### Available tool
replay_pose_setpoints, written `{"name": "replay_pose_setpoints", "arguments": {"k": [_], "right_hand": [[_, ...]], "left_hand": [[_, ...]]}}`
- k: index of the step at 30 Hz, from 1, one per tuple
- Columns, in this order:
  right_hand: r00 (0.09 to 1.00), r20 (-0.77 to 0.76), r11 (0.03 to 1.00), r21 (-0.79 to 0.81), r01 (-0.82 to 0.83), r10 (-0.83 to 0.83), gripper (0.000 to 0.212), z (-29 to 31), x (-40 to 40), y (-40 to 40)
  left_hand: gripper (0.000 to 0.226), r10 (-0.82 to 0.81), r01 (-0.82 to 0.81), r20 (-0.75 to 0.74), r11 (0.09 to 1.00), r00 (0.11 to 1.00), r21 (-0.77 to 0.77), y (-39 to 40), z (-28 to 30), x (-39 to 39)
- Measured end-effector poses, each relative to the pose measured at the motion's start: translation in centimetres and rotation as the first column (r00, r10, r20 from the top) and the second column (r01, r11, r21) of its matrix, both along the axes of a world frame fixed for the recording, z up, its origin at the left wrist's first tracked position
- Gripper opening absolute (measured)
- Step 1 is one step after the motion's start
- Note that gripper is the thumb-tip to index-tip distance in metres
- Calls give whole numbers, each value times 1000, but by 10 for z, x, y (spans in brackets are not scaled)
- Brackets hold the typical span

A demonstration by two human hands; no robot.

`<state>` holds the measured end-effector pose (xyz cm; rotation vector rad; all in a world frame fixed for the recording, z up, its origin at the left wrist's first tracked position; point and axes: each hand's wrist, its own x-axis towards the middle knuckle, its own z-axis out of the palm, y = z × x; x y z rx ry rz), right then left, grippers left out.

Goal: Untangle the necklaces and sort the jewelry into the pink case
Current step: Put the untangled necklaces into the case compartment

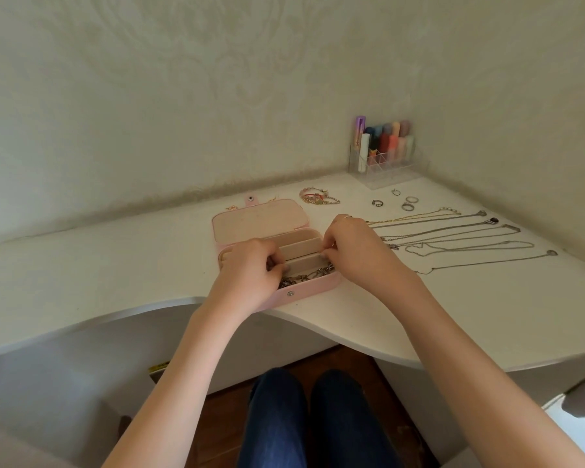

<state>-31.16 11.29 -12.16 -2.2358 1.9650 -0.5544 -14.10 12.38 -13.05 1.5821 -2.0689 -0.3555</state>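
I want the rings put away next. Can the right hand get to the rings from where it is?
Probably yes. The rings lie loose on the white desk, beyond the right hand, with only bare desk and the ends of the necklaces between. It must first let go at the pink case.

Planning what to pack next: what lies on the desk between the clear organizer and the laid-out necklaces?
In the head view, four loose rings lie between the clear organizer and the necklaces.

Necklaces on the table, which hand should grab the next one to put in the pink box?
Probably the right hand. The laid-out necklaces stretch along the table just beyond it, on its own side. The left hand is over the pink case's other end and would have to cross over.
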Motion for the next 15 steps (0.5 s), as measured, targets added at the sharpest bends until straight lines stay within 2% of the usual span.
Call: {"name": "replay_pose_setpoints", "arguments": {"k": [6,8,10,12,15], "right_hand": [[993,119,1000,13,-7,5,13,-2,-4,2],[957,285,999,-10,-45,46,12,-3,-14,7],[865,499,998,-41,-43,57,15,-2,-32,16],[821,571,986,-132,105,-11,16,-4,-66,20],[839,486,875,-262,407,-244,21,-13,-133,26]], "left_hand": [[7,-10,10,1,1000,1000,12,-2,-2,1],[5,-27,27,-17,999,999,18,-3,-2,4],[19,-36,38,-77,999,996,35,-5,-1,7],[19,-30,32,-186,999,982,9,-7,3,4],[5,-37,14,-265,996,963,-89,-5,10,-16]]}}
